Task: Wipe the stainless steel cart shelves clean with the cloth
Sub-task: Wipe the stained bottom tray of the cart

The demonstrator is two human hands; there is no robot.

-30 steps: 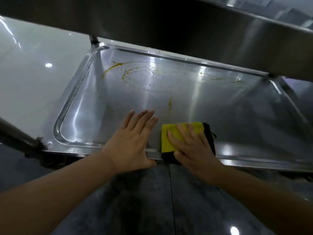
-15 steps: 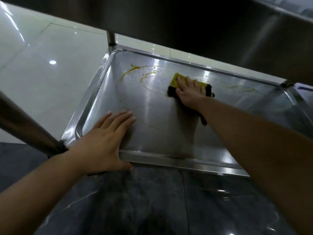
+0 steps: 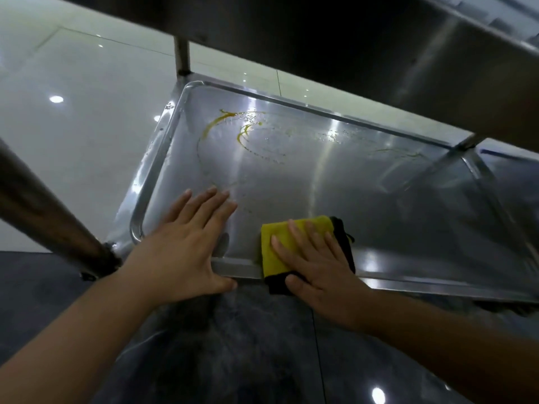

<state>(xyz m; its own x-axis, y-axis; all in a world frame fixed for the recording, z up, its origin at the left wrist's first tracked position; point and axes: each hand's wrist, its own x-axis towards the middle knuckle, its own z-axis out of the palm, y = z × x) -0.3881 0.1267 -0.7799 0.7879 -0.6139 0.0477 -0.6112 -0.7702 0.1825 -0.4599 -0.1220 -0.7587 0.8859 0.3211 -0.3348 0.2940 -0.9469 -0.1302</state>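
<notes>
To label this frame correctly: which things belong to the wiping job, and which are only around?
Job: yellow cloth, lower shelf, yellow streaks, right hand pressing the cloth, left hand flat on the shelf.
Around: glossy floor tiles, cart post.

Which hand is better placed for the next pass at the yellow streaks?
Right, probably. The right hand presses the cloth flat on the shelf; the left hand lies bare across the near rim, holding nothing. The yellow streaks sit farther back.

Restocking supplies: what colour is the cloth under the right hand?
The cloth is yellow with a black edge; head view.
</notes>
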